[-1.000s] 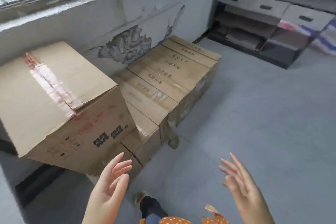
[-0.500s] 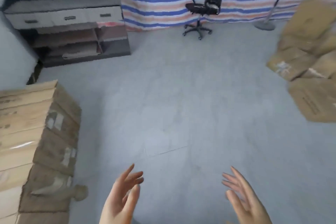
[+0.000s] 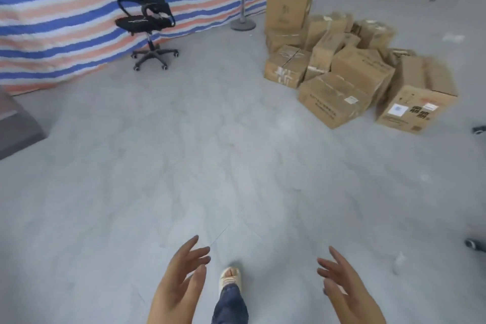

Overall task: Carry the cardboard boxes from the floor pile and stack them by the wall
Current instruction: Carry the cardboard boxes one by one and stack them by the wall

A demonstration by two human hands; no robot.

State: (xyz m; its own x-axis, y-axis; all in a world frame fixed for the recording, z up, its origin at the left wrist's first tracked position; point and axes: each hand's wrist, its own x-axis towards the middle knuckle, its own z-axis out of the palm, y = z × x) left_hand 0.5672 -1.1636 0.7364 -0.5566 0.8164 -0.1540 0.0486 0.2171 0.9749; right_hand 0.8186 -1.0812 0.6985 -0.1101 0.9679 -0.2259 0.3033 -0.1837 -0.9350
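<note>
Head view puts the pile (image 3: 355, 66) of boxes at your 1 o'clock, well across the floor (image 3: 184, 166), a loose heap with several boxes tilted against each other. The nearest two sit at its front edge: a flat box (image 3: 332, 98) and, just right of it, a labelled box (image 3: 415, 108). They look taped shut and stiff; I'd guess moderate weight, with smooth card that may slip, so take one by opposite bottom edges, not by the tape. Lifting a lower box could topple the leaning ones. Your left hand (image 3: 178, 289) and right hand (image 3: 349, 294) are both empty, fingers spread and relaxed, palms facing in. Underfoot is smooth grey concrete. A chair (image 3: 147, 21) stands at 11 o'clock before a striped tarp (image 3: 65, 8), a stand (image 3: 243, 8) at 12.
</note>
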